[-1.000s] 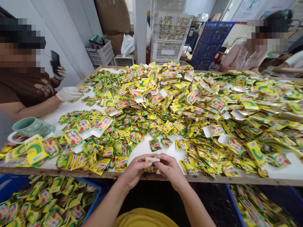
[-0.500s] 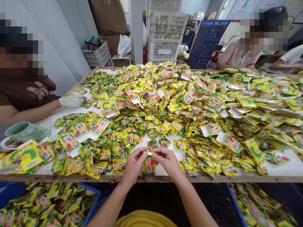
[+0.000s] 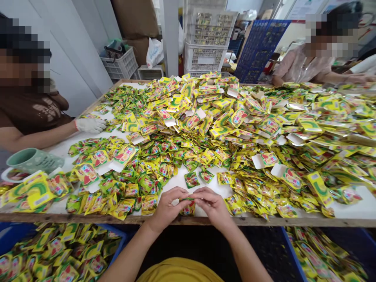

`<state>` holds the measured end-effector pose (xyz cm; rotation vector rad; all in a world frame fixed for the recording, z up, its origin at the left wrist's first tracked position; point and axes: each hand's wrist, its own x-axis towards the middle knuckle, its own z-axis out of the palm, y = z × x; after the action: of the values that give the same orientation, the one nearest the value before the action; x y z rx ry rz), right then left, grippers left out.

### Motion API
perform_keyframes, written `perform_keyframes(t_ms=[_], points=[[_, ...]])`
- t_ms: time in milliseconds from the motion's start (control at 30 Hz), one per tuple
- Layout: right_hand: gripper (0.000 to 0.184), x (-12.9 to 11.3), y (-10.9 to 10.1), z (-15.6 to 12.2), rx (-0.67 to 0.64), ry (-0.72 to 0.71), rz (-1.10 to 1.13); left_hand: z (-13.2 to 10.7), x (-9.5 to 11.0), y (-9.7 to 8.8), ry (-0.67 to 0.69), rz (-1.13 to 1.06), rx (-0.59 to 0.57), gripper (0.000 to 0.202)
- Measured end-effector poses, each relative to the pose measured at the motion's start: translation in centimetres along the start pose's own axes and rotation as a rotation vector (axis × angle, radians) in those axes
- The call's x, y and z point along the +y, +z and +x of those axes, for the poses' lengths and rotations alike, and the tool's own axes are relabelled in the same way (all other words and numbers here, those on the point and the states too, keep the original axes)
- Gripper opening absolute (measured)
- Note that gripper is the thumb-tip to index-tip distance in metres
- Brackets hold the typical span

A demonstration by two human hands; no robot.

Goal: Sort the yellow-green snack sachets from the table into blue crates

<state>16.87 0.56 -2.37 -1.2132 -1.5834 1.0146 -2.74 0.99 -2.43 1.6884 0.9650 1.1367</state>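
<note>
At the table's front edge, my left hand [image 3: 169, 206] and my right hand [image 3: 212, 204] meet around a small printed box [image 3: 188, 209]. Fingers and thumbs of both hands pinch its top end, and most of that end is covered by them. Yellow, green and red show on its front below my thumbs. Just beyond my fingers lie two small green candy sachets [image 3: 192, 179] on the white tabletop. Yellow sachets [image 3: 258, 192] are heaped to the right of my hands. More green and yellow sachets [image 3: 141, 184] spread out on the left.
A big heap of printed boxes [image 3: 205, 102] fills the table's middle. A green mug [image 3: 32, 160] stands at left. Blue crates [image 3: 117, 250] of boxes sit below the wooden edge. Co-workers sit left, with a white-gloved hand [image 3: 91, 125], and far right. White crates [image 3: 205, 55] are stacked behind.
My fingers have closed over the box's top end, where a white flap showed before. The gloved co-worker's hand has shifted slightly, and the far-right co-worker's arm has moved.
</note>
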Motion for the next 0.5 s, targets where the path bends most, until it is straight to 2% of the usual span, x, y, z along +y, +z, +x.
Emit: perform_keyframes(t_ms=[67,133,200,267,300,367,433,467,500], points=[[0.022,1.1,-2.8,1.4,0.036,-0.024,-0.135,-0.1,0.1,0.0,0.011,0.057,-0.077,0.017],[0.022,2.3,-5.8,3.3,0.103,0.015,-0.317,0.0,0.0,0.0,-0.001,0.099,-0.139,0.026],[0.022,3.1,-8.2,5.0,0.040,0.087,-0.674,0.0,0.0,0.2,-0.037,0.097,-0.173,0.030],[0.020,3.3,-9.7,6.0,-0.030,0.123,-0.852,0.0,0.4,0.2,-0.078,0.059,-0.166,0.030],[0.017,3.2,-10.0,6.3,-0.047,0.126,-0.860,-0.2,0.8,0.0,-0.099,0.039,-0.128,0.030],[0.013,2.6,-9.9,6.5,-0.048,0.133,-0.868,-0.9,2.0,-1.3,-0.169,0.019,0.045,0.029],[0.017,1.9,-8.6,6.2,-0.015,0.152,-0.791,-2.6,3.4,-3.9,-0.286,0.053,0.205,0.029],[0.021,1.6,-7.5,6.1,0.017,0.169,-0.662,-3.8,3.9,-5.6,-0.359,0.090,0.223,0.028],[0.026,1.4,-6.0,5.9,0.053,0.196,-0.480,-5.4,4.1,-7.6,-0.436,0.140,0.185,0.027]])
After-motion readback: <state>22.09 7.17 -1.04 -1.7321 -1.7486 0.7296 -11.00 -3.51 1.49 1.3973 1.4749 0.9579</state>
